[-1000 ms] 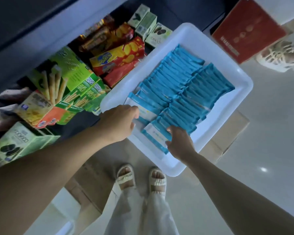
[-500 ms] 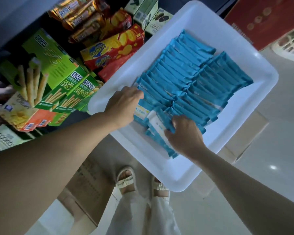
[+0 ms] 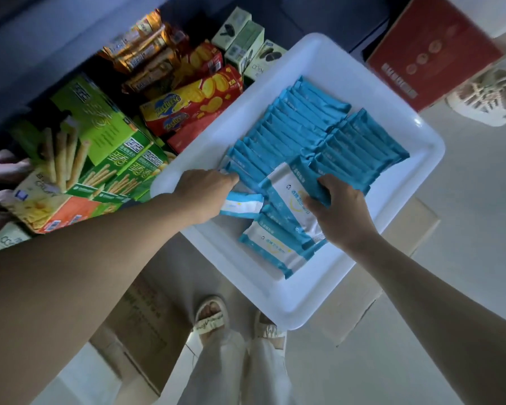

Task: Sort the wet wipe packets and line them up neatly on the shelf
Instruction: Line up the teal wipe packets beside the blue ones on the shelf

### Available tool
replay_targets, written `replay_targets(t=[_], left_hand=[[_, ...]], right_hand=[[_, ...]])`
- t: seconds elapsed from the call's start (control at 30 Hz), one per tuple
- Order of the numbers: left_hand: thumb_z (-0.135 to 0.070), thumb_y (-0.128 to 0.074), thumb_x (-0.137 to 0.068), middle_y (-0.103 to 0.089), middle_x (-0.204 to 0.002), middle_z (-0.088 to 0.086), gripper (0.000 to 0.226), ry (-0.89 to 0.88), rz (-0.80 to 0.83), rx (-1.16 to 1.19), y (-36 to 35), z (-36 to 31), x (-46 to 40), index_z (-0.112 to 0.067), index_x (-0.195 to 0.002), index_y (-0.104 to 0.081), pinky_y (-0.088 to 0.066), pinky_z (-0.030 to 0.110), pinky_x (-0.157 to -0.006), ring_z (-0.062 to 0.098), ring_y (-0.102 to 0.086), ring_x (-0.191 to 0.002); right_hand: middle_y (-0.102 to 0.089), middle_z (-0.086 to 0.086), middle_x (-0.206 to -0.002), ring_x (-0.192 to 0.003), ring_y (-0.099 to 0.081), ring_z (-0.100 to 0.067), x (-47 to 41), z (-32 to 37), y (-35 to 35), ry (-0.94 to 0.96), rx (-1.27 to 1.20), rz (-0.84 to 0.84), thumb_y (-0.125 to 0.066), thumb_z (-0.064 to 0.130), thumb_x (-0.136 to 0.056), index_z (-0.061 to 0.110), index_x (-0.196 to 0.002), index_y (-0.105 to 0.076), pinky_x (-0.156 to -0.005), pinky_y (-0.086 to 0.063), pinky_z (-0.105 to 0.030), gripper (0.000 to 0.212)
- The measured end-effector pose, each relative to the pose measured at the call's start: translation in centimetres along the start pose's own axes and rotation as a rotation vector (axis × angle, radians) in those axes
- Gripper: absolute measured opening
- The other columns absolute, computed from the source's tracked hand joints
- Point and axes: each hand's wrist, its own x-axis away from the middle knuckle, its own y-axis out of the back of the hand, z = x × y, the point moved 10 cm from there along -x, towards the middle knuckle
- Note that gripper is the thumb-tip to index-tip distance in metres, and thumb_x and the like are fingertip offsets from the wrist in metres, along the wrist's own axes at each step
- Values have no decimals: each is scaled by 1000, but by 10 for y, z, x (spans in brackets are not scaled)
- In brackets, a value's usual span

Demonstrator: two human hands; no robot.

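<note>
Packets (image 3: 310, 121) of wet wipes, flat soft pouches in blue film with white faces, lie in a white plastic tray (image 3: 398, 92) with rounded corners and a raised rim. They stand on edge and overlap like tiles in two slanted rows running toward the tray's far corner; they are too tightly packed to count. At the near end of the rows the order breaks: one packet (image 3: 292, 197) is tipped up with its white face showing, two more (image 3: 272, 244) lie flat beneath it toward the tray's near rim, and one small packet (image 3: 241, 203) lies loose beside the left wrist.

Right hand (image 3: 343, 213) grips the tipped packet, fingers curled over its far edge and thumb on its face. Left hand (image 3: 202, 194) reaches in over the tray's left rim, fingers bent down onto the near end of the left row; whether they pinch a packet or only press on it cannot be told.

Left of the tray, glossy cardboard snack boxes crowd a dark shelf: green boxes (image 3: 100, 121) printed with wafer sticks, two red and yellow cracker boxes (image 3: 193, 106), pale green cookie boxes (image 3: 246, 39) and shiny gold wrapped bars (image 3: 146, 51). Beyond the tray's far right corner stands one red carton (image 3: 433, 51), with a pale shoe (image 3: 485, 95) beside it. Below the tray are brown cardboard boxes (image 3: 146, 311) on a pale smooth floor, and the person's two sandalled feet (image 3: 211, 314)
</note>
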Motion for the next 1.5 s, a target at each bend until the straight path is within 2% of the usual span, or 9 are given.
replay_targets(t=[0.2, 0.43, 0.63, 0.73, 0.8, 1.0, 1.13, 1.27, 1.5], left_hand=[[-24, -60, -89, -64, -98, 9, 20, 115, -177, 275, 108, 23, 57, -20, -108, -52, -34, 30, -60, 32, -61, -93], [-20, -53, -92, -62, -107, 9, 23, 192, -292, 362, 276, 50, 150, -21, -115, -54, -40, 33, -70, 30, -59, -101], [-24, -51, -97, -58, -115, 11, 33, 210, -449, 344, 426, 70, 239, -13, -129, -49, -38, 33, -72, 29, -55, -103], [-24, -52, -96, -58, -97, 5, 21, 259, -562, 319, 492, 78, 286, -18, -116, -53, -35, 30, -64, 24, -53, -84], [-23, -54, -94, -57, -100, 1, 15, 302, -654, 295, 530, 87, 316, -22, -109, -55, -38, 31, -68, 25, -55, -96], [-24, -56, -91, -54, -97, -4, 11, 377, -791, 214, 621, 120, 380, -26, -102, -56, -45, 35, -78, 24, -55, -102], [-22, -55, -92, -52, -95, -4, 7, 386, -840, 174, 671, 151, 396, -26, -91, -49, -47, 37, -80, 23, -54, -99], [-21, -53, -92, -50, -99, -4, 7, 477, -882, 108, 714, 202, 396, -21, -99, -53, -36, 29, -66, 23, -51, -95], [-19, -52, -91, -56, -104, -1, 11, 569, -783, 27, 756, 314, 353, -19, -101, -55, -35, 30, -67, 23, -53, -97]], right_hand=[[-43, 6, -60, -53, -40, -8, 20, 77, 94, 101, -55, -69, -59, 15, -90, 11, -76, -46, -45, -33, -15, 19], [-53, -6, -70, -66, -48, -26, 59, 203, 239, 303, -63, -160, -57, 17, -91, 5, -88, -51, -48, -28, -25, 14], [-46, 7, -66, -57, -43, -8, 101, 322, 358, 533, 30, -235, -59, 16, -90, 10, -92, -53, -53, -35, -17, 9], [-50, 10, -71, -61, -47, -5, 119, 373, 404, 617, 15, -280, -58, 20, -91, 14, -94, -53, -52, -37, -11, 9], [-55, 9, -75, -62, -50, -6, 131, 403, 430, 666, -23, -301, -58, 20, -91, 16, -93, -52, -49, -38, -10, 8], [-64, 3, -85, -71, -59, -16, 148, 481, 485, 775, -47, -398, -59, 24, -91, 19, -89, -52, -52, -42, -27, 8], [-65, 5, -86, -73, -61, -15, 141, 530, 505, 808, -38, -431, -59, 25, -91, 19, -92, -54, -51, -44, -26, 9], [-60, 9, -82, -71, -58, -10, 122, 580, 512, 834, -48, -460, -59, 25, -91, 20, -88, -51, -49, -40, -19, 11], [-63, 0, -92, -80, -63, -20, 56, 659, 507, 772, -103, -471, -60, 28, -91, 13, -102, -55, -67, -55, -40, 19]])
